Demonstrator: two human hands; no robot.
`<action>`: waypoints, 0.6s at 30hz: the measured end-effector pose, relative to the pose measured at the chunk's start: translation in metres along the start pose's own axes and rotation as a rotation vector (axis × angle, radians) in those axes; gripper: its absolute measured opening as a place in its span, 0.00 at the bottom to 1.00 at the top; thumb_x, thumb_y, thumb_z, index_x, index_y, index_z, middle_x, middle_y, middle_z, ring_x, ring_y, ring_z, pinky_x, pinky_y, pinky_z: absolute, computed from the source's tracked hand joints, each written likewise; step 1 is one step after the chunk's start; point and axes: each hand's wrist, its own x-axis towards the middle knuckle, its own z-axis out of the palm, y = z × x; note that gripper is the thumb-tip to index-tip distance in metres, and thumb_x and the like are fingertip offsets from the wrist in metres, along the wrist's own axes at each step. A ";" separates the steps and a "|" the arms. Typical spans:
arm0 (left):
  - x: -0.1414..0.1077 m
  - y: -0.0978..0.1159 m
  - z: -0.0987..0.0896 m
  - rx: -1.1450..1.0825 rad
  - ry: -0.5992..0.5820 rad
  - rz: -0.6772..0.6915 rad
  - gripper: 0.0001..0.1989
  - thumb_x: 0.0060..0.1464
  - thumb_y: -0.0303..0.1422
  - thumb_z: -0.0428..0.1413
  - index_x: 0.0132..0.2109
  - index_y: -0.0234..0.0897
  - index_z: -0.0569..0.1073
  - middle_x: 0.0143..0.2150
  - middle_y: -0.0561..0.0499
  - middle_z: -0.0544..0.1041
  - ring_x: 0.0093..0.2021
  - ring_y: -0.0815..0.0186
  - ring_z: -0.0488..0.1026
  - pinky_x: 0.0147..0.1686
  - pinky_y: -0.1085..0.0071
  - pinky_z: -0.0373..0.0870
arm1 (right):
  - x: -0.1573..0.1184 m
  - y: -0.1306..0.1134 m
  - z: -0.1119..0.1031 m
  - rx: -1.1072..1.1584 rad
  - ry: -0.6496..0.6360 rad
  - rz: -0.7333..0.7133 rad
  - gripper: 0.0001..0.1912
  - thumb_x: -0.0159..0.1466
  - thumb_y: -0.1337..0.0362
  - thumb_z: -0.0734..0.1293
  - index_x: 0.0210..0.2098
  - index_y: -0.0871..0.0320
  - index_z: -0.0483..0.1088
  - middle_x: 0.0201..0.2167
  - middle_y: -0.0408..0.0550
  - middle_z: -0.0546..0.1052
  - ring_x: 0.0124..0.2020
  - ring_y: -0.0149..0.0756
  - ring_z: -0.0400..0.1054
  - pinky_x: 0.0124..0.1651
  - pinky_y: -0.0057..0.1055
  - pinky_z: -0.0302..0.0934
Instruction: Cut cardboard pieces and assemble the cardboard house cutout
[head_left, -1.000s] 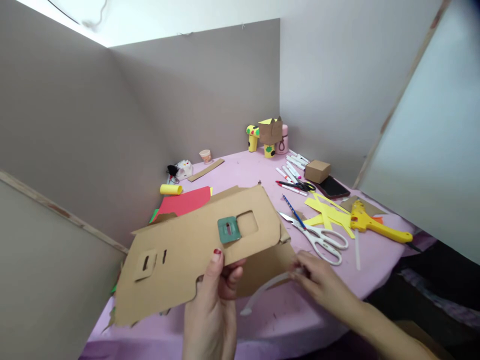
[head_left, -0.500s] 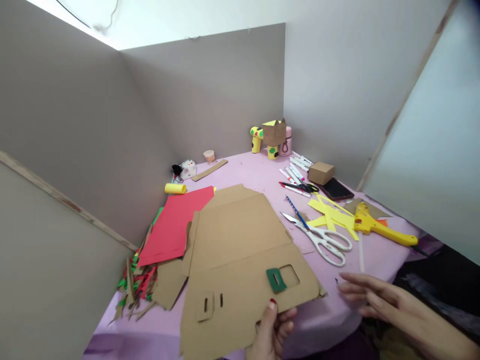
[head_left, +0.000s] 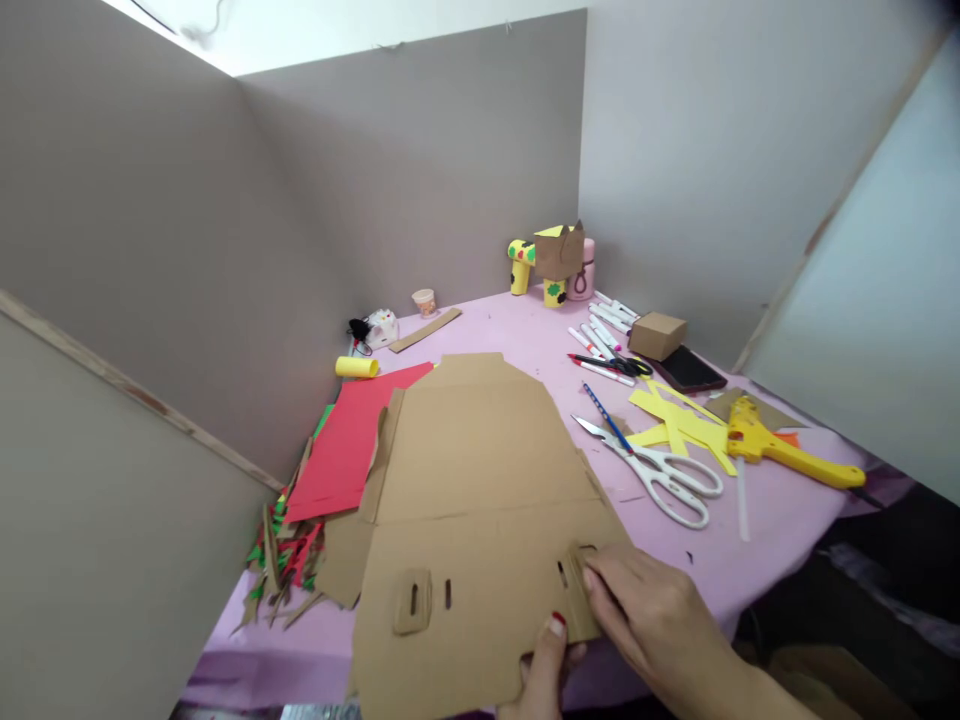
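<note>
A large creased cardboard sheet (head_left: 480, 450) lies across the near part of the table and reaches over its front edge. It has narrow slots and a small cut flap (head_left: 412, 600) on its near left part. My left hand (head_left: 541, 670) grips the near edge, thumb on top and fingers underneath. My right hand (head_left: 667, 610) is closed at the sheet's right side, its fingers bent on a cardboard flap (head_left: 576, 600) beside a slot. The fingertips under the sheet are partly hidden.
Right of the sheet lie white-handled scissors (head_left: 667, 480), a blue pencil (head_left: 606, 415), yellow paper strips (head_left: 682, 425) and a yellow glue gun (head_left: 787, 450). Red paper (head_left: 337, 450) and a scrap pile (head_left: 281, 560) are at left. Markers (head_left: 604, 330) and a small box (head_left: 658, 335) stand farther back.
My right hand has moved left from beside the sheet onto its right flap. The green piece there is out of sight. My left hand keeps its hold on the near edge.
</note>
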 end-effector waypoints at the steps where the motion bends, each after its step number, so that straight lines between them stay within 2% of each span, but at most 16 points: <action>1: -0.001 0.002 0.002 -0.024 0.020 -0.003 0.16 0.33 0.27 0.68 0.31 0.37 0.72 0.29 0.51 0.78 0.30 0.61 0.76 0.25 0.71 0.76 | -0.001 0.003 -0.001 0.032 -0.001 0.040 0.13 0.65 0.69 0.53 0.29 0.59 0.65 0.23 0.47 0.71 0.26 0.38 0.66 0.29 0.33 0.59; 4: -0.006 0.008 0.008 -0.087 0.040 -0.020 0.16 0.35 0.21 0.65 0.34 0.36 0.71 0.28 0.52 0.78 0.27 0.64 0.75 0.23 0.73 0.75 | 0.000 0.009 -0.008 0.132 -0.062 0.207 0.12 0.64 0.66 0.54 0.25 0.57 0.62 0.23 0.45 0.69 0.25 0.35 0.64 0.28 0.30 0.56; 7: -0.011 0.012 0.013 -0.084 0.037 -0.029 0.12 0.39 0.19 0.62 0.33 0.34 0.70 0.28 0.50 0.77 0.26 0.65 0.75 0.23 0.73 0.75 | 0.003 0.010 -0.015 0.197 -0.167 0.330 0.12 0.64 0.63 0.54 0.25 0.56 0.62 0.22 0.44 0.68 0.25 0.35 0.63 0.28 0.29 0.55; 9: -0.014 0.013 0.016 -0.063 0.035 -0.022 0.10 0.43 0.19 0.60 0.33 0.33 0.70 0.27 0.50 0.77 0.25 0.67 0.74 0.23 0.73 0.75 | 0.004 0.009 -0.017 0.192 -0.215 0.352 0.12 0.63 0.62 0.54 0.26 0.56 0.62 0.23 0.44 0.69 0.25 0.35 0.63 0.29 0.30 0.55; 13: -0.017 0.017 0.021 -0.134 0.031 0.020 0.16 0.44 0.14 0.56 0.38 0.35 0.68 0.27 0.53 0.78 0.25 0.68 0.74 0.20 0.74 0.75 | 0.001 0.012 -0.014 0.127 -0.235 0.368 0.13 0.63 0.62 0.52 0.24 0.55 0.59 0.20 0.41 0.65 0.22 0.35 0.60 0.27 0.31 0.52; 16: -0.019 0.020 0.023 -0.140 0.042 0.003 0.18 0.47 0.12 0.54 0.42 0.35 0.68 0.27 0.53 0.78 0.25 0.68 0.75 0.20 0.75 0.74 | -0.005 0.018 -0.008 0.182 -0.137 0.435 0.07 0.60 0.61 0.57 0.26 0.54 0.59 0.21 0.40 0.64 0.24 0.35 0.62 0.29 0.32 0.55; 17: -0.020 0.021 0.023 -0.132 0.051 0.001 0.18 0.47 0.13 0.54 0.43 0.35 0.68 0.28 0.52 0.78 0.25 0.68 0.75 0.20 0.76 0.74 | -0.006 0.021 -0.006 0.221 -0.069 0.464 0.04 0.58 0.61 0.60 0.30 0.55 0.61 0.26 0.43 0.67 0.28 0.36 0.64 0.32 0.33 0.58; 18: -0.021 0.021 0.023 -0.123 0.059 0.002 0.18 0.47 0.13 0.54 0.43 0.34 0.68 0.28 0.51 0.79 0.26 0.68 0.75 0.20 0.77 0.74 | -0.007 0.022 -0.004 0.290 0.004 0.504 0.09 0.57 0.61 0.63 0.37 0.55 0.62 0.33 0.47 0.69 0.33 0.38 0.66 0.36 0.35 0.61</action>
